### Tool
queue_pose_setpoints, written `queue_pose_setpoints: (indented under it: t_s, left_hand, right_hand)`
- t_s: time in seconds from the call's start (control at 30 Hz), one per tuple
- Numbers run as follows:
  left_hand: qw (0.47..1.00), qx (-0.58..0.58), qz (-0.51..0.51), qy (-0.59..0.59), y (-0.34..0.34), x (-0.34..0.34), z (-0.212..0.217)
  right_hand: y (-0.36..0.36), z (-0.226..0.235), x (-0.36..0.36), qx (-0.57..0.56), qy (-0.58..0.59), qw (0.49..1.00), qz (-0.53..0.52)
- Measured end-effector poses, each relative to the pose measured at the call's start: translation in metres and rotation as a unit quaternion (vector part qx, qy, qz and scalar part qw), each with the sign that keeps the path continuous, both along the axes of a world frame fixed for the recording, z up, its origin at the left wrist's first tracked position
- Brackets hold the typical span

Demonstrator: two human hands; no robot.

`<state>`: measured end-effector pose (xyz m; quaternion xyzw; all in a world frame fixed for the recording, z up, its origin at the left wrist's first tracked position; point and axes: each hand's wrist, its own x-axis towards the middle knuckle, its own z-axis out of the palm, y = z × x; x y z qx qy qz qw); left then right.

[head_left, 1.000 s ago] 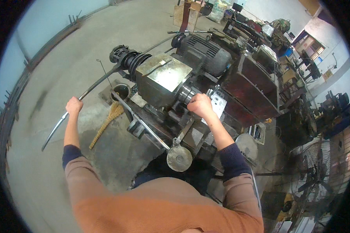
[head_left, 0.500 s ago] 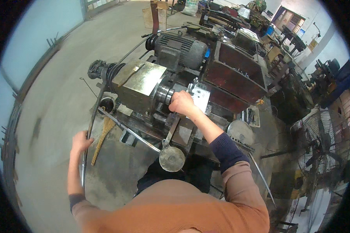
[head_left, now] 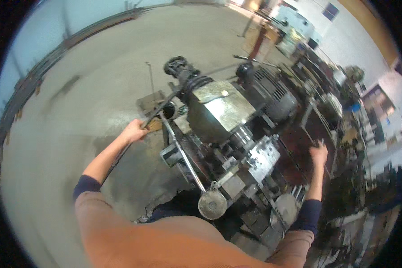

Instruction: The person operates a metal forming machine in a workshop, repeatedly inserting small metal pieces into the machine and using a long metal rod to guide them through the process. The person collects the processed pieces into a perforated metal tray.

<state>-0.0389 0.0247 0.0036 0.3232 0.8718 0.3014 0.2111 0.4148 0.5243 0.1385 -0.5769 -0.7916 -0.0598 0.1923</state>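
Observation:
My left hand (head_left: 135, 131) is wrapped round a long dark metal rod (head_left: 161, 106) that slants up to the pulley end of a small lathe-like machine (head_left: 221, 105). Over the dark red metal bin (head_left: 295, 142) beside the machine is my right hand (head_left: 318, 155), fingers pinched together. A small dark piece shows at its fingertips, too blurred to name. The machine's round spindle nose (head_left: 242, 136) faces a pale metal tool block (head_left: 263, 158), with no hand on either.
A lever with a round disc weight (head_left: 212, 205) juts toward me at the front. A shiny bar (head_left: 183, 154) slopes along the machine's left side. Behind stands a ribbed electric motor (head_left: 272, 94). Another metal disc (head_left: 285, 210) is at the right, with cluttered equipment beyond.
My right hand has left the spindle and moved right, over the red bin. My left hand still grips the rod, now farther up in view. The whole view has turned.

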Motion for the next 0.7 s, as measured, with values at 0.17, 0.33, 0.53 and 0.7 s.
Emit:
queue_pose_setpoints:
  t_s: [0.17,0.33,0.53,0.7]
  left_hand:
    - [0.997,-0.012,0.049,-0.064,-0.006,0.012,0.018]
    - [0.99,0.078,-0.011,-0.12,0.002,-0.012,-0.015]
    - [0.975,0.045,-0.165,-0.14,-0.003,-0.047,-0.009]
    - [0.926,0.098,-0.087,-0.353,-0.04,-0.108,-0.068]
  right_hand:
    - [0.016,-0.016,0.017,-0.065,-0.012,0.998,0.011]
    - [-0.019,-0.04,0.057,0.066,0.059,0.984,0.153]
    - [-0.168,-0.059,0.158,0.001,0.216,0.976,0.03]
    - [-0.305,-0.149,0.33,-0.162,0.335,0.91,-0.185]
